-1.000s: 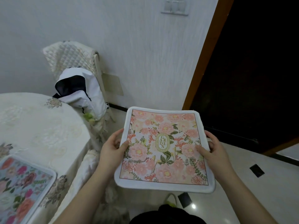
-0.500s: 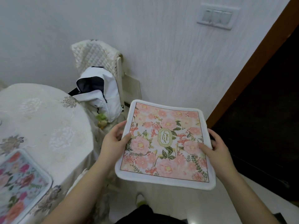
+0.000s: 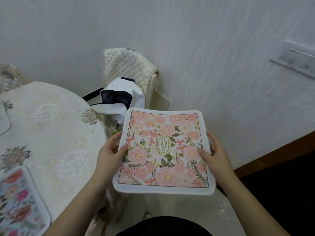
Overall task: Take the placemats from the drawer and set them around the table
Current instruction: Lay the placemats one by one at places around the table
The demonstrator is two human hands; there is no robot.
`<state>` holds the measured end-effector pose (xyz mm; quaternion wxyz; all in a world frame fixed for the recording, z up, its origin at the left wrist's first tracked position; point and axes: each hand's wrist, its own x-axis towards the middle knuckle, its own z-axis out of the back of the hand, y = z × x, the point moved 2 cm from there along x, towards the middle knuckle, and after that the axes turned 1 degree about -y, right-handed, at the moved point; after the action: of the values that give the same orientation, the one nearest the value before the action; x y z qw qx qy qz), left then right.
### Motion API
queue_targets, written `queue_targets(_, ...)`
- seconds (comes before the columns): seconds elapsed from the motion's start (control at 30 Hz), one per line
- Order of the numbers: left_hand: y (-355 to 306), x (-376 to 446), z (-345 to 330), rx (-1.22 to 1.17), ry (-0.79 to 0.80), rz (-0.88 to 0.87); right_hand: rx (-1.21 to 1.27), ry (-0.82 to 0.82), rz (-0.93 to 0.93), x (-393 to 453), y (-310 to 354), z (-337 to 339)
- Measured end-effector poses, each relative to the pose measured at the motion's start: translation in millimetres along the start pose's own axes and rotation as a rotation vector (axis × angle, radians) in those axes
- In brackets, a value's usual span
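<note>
I hold a square pink floral placemat (image 3: 163,150) with a white border and a "GARDEN" oval flat in the air, to the right of the round table (image 3: 51,133). My left hand (image 3: 109,150) grips its left edge, thumb on top. My right hand (image 3: 214,152) grips its right edge, thumb on the print. A blue floral placemat (image 3: 18,206) lies on the table's near left. The corner of another mat (image 3: 3,120) shows at the left edge.
A chair with a quilted cream cover (image 3: 126,65) stands against the white wall beyond the placemat, with a white and black bag (image 3: 122,97) on its seat. Another chair back (image 3: 8,74) shows at far left. A wall switch (image 3: 296,58) and dark doorway (image 3: 281,184) are on the right.
The view has swung left: the table and chair shifted right in frame and the doorway slid toward the right edge. Both hands keep holding the pink placemat the same way.
</note>
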<state>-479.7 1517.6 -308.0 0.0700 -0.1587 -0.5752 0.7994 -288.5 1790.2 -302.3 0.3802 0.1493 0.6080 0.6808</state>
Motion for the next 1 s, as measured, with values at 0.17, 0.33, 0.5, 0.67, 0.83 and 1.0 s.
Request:
queue_targets(0.17, -5, 37, 13, -0.038, -0.064, 0.021, 0.007, 0.060, 0.010, 47, 26, -31)
queue_targets(0.33, -1, 67, 22, -0.030, -0.164, 0.066, 0.005, 0.171, 0.035, 102, 44, -61)
queue_targets(0.5, -4, 95, 26, -0.036, -0.296, 0.116, -0.048, 0.327, 0.103, 171, 57, -96)
queue_targets(0.67, -17, 119, 22, -0.061, -0.458, 0.169, -0.038, 0.489, 0.136, 237, 83, -129)
queue_targets(0.83, -24, 133, 23, -0.119, -0.633, 0.205, -0.087, 0.641, 0.165, 295, 107, -164)
queue_targets(1.0, -14, 127, 33, -0.166, -0.772, 0.255, -0.133, 0.792, 0.190, 317, 123, -213)
